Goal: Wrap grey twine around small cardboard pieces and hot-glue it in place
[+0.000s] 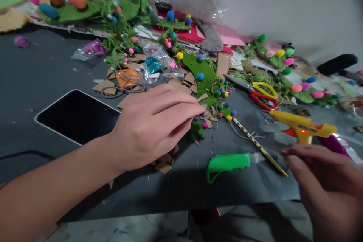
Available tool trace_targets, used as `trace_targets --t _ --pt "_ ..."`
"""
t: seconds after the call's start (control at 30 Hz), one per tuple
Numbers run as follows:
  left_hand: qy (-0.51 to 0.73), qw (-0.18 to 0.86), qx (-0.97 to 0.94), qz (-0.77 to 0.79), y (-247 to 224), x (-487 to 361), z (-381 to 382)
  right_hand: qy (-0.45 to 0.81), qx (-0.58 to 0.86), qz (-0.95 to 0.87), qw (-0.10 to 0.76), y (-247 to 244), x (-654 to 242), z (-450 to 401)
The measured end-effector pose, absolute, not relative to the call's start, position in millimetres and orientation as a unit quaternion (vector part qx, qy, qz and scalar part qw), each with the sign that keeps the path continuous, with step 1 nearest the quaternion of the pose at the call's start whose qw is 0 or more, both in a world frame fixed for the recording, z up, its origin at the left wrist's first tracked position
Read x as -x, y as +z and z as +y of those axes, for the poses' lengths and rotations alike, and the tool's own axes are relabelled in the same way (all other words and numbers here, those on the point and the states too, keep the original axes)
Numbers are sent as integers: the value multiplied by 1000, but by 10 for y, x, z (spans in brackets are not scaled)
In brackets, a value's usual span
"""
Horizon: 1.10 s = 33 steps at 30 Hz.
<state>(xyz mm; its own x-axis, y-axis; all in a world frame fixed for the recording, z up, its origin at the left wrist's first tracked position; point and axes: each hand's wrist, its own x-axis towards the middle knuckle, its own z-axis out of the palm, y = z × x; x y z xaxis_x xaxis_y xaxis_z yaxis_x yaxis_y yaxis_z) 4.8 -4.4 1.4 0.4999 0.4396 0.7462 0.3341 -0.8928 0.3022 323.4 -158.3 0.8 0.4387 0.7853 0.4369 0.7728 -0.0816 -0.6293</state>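
Note:
My left hand (pixel 153 124) reaches over the middle of the table with its fingers pressed together. Its fingertips come down among cardboard scraps (pixel 163 164) beside a green felt piece (pixel 202 75) trimmed with small coloured balls. Something greyish shows at those fingertips, too small to name. My right hand (pixel 329 185), slightly blurred, is at the lower right with thumb and forefinger pinched; what they hold, if anything, does not show. Just beyond it lies a yellow glue gun (pixel 297 123) with a red light lit. A green utility knife (pixel 229 162) and a dotted pencil (pixel 259 145) rest between my hands.
A phone (pixel 79 115) lies partly under my left forearm. Scissors (pixel 255 90) with red and yellow handles sit behind the pencil. Green garlands with coloured balls (pixel 78 2), plastic bags (pixel 90 49) and red paper (pixel 184 34) crowd the back by the wall.

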Motion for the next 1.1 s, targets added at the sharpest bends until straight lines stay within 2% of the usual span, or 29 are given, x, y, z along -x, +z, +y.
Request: trace_targets --t 0.13,0.37,0.5,0.63,0.87,1.1 --pt "448 56 -860 237 -3 -38 -20 141 591 -722 332 265 -2896 -1017" --pt "418 57 -869 258 -79 3 53 265 465 -813 230 393 -2592 -96" --pt "391 108 -870 278 -51 -3 34 239 417 -835 268 243 -2468 -36" --pt "391 191 -847 306 9 -68 14 205 434 -820 313 126 -2431 -135" --pt "411 367 -753 361 -26 -119 82 257 453 -787 332 96 -2477 -141" --pt "411 419 -720 370 -70 -95 100 277 461 -771 342 80 -2479 -143"
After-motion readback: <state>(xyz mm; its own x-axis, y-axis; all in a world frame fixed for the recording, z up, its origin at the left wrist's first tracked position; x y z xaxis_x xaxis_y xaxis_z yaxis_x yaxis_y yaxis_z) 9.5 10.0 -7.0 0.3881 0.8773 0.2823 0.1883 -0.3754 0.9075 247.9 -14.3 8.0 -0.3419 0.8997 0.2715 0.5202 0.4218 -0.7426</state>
